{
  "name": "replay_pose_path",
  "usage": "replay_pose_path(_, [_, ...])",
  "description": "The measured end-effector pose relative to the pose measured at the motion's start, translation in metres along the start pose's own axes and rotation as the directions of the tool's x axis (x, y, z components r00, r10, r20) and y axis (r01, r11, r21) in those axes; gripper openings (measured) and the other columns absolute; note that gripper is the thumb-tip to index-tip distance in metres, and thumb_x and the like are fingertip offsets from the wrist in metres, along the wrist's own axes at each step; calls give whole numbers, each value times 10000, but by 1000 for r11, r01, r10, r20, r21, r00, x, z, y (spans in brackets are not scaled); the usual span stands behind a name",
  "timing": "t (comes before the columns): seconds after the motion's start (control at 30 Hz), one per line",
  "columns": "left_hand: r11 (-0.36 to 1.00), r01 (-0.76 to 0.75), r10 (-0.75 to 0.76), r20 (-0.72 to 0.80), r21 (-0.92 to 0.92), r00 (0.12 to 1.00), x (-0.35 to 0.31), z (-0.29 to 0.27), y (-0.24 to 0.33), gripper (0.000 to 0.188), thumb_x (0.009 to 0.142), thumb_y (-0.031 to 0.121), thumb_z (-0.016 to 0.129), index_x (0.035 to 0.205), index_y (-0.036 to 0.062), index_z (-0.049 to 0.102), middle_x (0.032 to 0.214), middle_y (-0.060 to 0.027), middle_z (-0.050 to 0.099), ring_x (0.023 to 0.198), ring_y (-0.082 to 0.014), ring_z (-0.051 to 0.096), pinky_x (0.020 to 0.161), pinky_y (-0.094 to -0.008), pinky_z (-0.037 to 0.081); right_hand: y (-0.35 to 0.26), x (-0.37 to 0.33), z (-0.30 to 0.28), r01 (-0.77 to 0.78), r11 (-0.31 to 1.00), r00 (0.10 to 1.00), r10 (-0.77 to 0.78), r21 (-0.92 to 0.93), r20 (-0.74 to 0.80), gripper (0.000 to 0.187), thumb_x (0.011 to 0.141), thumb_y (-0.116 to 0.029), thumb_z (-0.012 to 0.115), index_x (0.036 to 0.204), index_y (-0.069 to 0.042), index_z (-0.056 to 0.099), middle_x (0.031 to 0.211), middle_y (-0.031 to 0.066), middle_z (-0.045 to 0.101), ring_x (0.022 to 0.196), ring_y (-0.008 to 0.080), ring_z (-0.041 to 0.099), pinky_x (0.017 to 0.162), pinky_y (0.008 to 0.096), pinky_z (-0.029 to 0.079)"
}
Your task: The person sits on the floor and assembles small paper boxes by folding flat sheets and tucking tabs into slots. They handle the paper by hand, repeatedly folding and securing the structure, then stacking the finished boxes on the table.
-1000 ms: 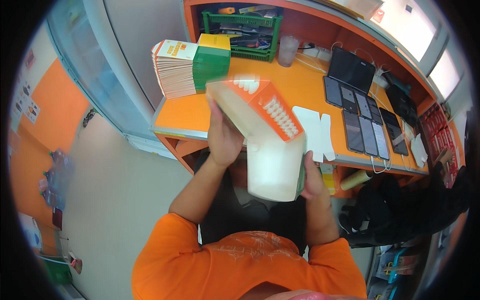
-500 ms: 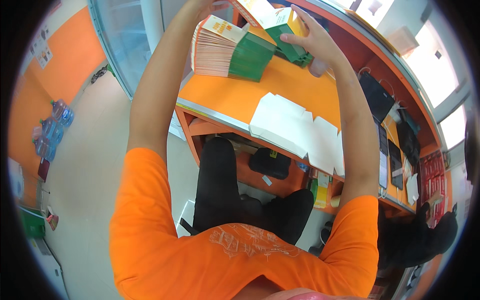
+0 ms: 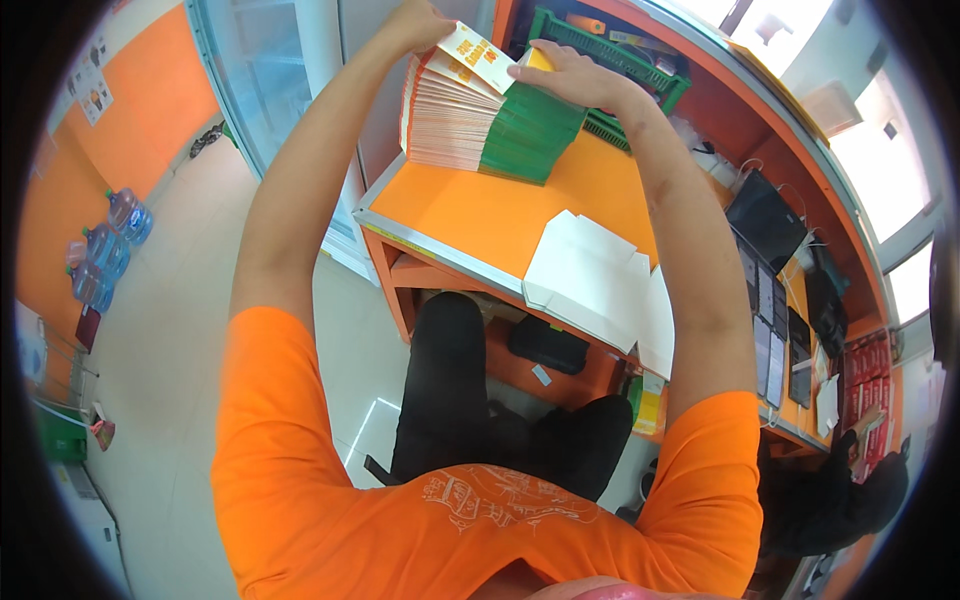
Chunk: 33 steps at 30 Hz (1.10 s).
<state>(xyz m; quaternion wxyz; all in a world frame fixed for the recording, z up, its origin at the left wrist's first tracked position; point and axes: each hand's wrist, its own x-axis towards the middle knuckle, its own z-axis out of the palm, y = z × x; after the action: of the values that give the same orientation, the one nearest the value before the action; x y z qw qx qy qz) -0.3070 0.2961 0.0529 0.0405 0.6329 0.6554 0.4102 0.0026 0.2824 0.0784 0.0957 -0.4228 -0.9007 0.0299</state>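
A thick row of folded cartons (image 3: 448,125), white, orange and green, stands packed and fanned on the orange table (image 3: 425,210). Over the far side of this row lies one more carton (image 3: 478,55), its white panel with orange print showing. My left hand (image 3: 422,28) pinches that carton at its left end. The fingers of my right hand (image 3: 575,76) are bent over its right end, against the green and yellow part. Nearer me, flat white unfolded card blanks (image 3: 590,275) overlap at the table's front edge.
A green plastic crate (image 3: 610,50) stands behind the cartons. Laptops (image 3: 768,220) and several phones (image 3: 768,340) lie to the right. Under the table are a black bag (image 3: 548,345) and a shelf. A glass-door fridge (image 3: 265,80) rises at the left; a person in black (image 3: 840,500) is at the far right.
The carton has come down from above the row onto its far side. My right hand has moved left and lower, its fingers closing over the end. The view has shifted slightly.
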Motion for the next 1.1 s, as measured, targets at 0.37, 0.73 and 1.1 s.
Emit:
replay_pose_path(0.37, [716,-196,59,222,670,973,-57,-11,58,417,935,336,572,1216,45,677,1092,-201,722,1020,-364,682,877,-464,528,-12,-1,55,13,976,983,-53,-218,-178,906,926,-781,337,1576,-149,328,1560,216,396,1443,442,360,1194,565,243])
replay_pose_path(0.73, [863,-349,151,472,366,869,-57,60,77,476,1032,381,410,1426,165,568,1292,-169,663,1184,-349,626,1039,-462,462,32,61,34,-85,986,992,71,140,103,811,947,-704,350,1478,-111,504,1500,216,491,1382,378,472,1129,453,363])
replay_pose_path(1.1, [885,-395,287,380,246,879,-84,63,52,529,1018,255,393,1518,83,381,1375,-249,567,1269,-431,538,1106,-480,405,-16,12,26,-30,991,998,37,128,-51,692,966,-544,354,1110,33,706,1205,314,655,1160,462,612,991,522,461])
